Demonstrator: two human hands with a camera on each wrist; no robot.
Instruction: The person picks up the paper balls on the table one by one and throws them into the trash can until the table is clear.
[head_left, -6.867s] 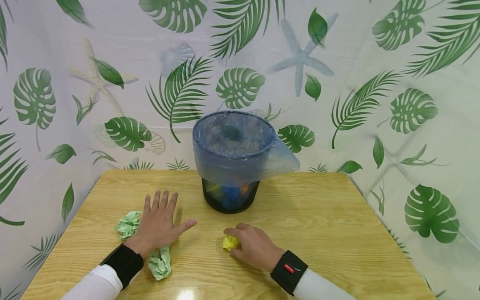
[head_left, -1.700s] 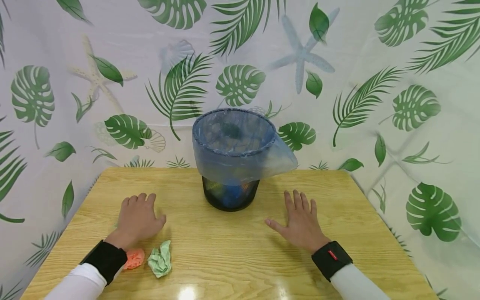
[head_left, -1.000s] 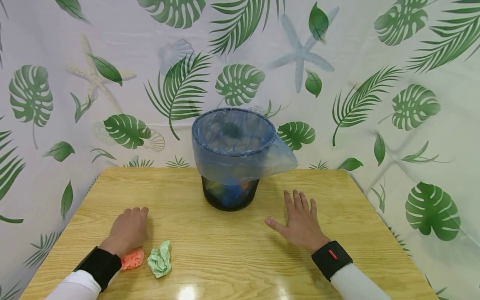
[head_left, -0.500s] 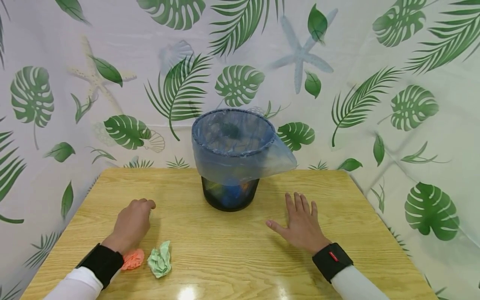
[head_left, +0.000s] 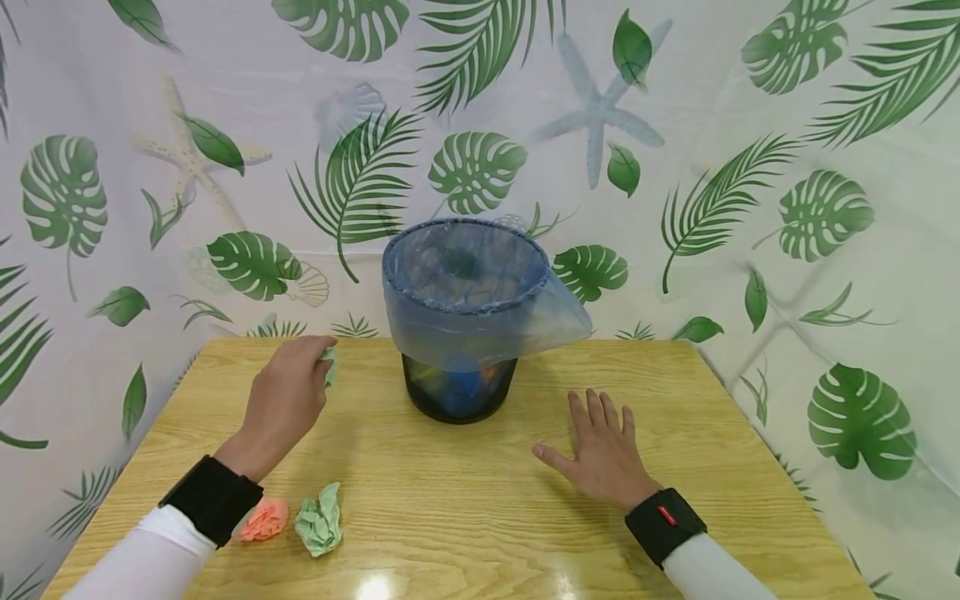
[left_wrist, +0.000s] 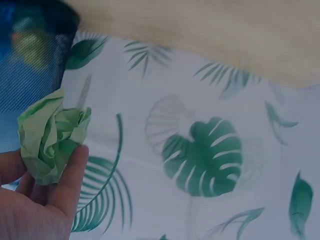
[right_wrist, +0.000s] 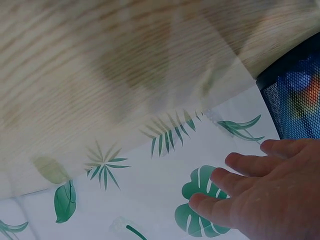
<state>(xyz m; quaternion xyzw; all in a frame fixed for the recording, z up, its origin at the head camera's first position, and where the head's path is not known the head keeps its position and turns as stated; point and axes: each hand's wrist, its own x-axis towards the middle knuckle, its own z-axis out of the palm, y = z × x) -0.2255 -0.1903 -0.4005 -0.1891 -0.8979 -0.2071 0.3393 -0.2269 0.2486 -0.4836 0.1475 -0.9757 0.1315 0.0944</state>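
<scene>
My left hand (head_left: 287, 398) is raised above the left side of the table and pinches a crumpled ball of green paper (left_wrist: 52, 135) between thumb and fingers. In the head view only a sliver of that paper shows past the fingertips. Below the wrist lie a crumpled orange paper ball (head_left: 266, 519) and a second green paper ball (head_left: 319, 521). My right hand (head_left: 602, 457) lies on the table to the right, fingers spread and holding nothing. Between the hands, farther back, stands a black mesh wastebasket (head_left: 459, 398) lined with a translucent blue bag (head_left: 465, 333).
Colored crumpled bits show through the basket's mesh (right_wrist: 300, 95). One corner of the bag sticks out to the right of the rim. Behind the wooden table (head_left: 420, 533) hangs a white curtain (head_left: 480, 100) printed with green leaves and starfish.
My left hand has reached down at the left, picked up a green paper ball, and lifted it up and forward toward the basket. Earlier, my right hand released a yellow paper ball and moved right.
</scene>
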